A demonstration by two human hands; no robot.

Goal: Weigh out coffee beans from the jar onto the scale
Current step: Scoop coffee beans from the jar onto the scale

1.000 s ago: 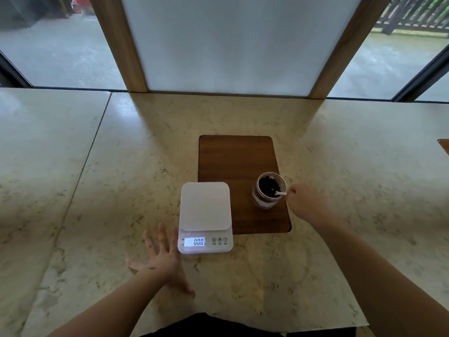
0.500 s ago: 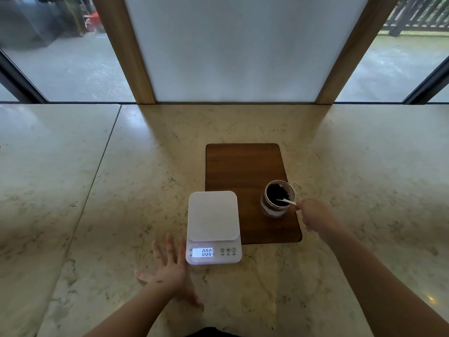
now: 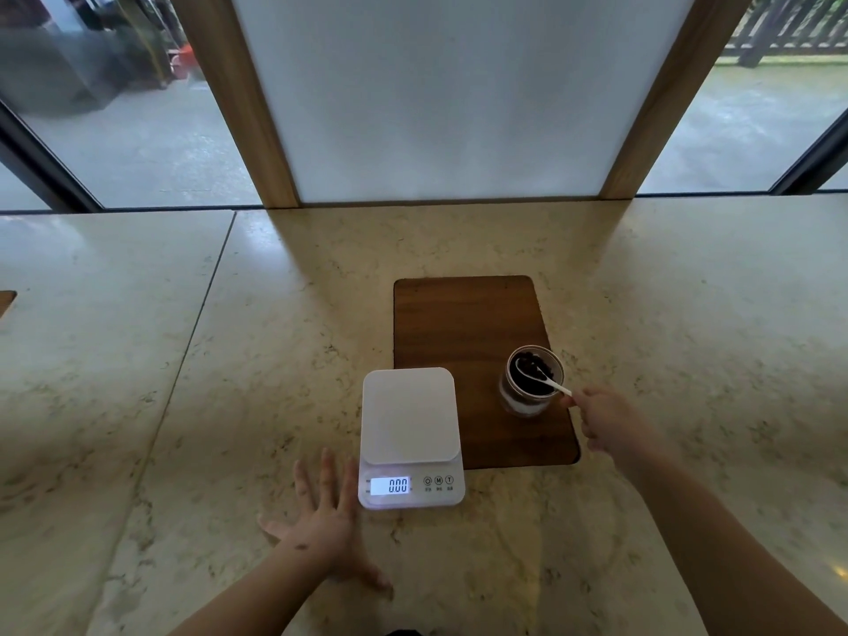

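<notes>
A white digital scale (image 3: 410, 415) sits on the marble counter, its lit display reading 000 and its platform bare. To its right a small open glass jar (image 3: 527, 397) of dark coffee beans stands on a wooden board (image 3: 463, 319). My right hand (image 3: 608, 417) pinches the handle of a white plastic spoon (image 3: 543, 376) whose bowl lies inside the jar among the beans. My left hand (image 3: 323, 521) rests flat on the counter, fingers spread, just left of the scale's display.
The marble counter (image 3: 229, 406) runs wide to both sides, with a seam on the left. A white panel with wooden frame (image 3: 257, 130) and windows stand behind it. A wooden corner (image 3: 5, 301) shows at the far left edge.
The view has tilted downward, so everything sits lower in frame. The spoon's bowl has turned inside the jar among the beans. My left hand stays flat beside the scale.
</notes>
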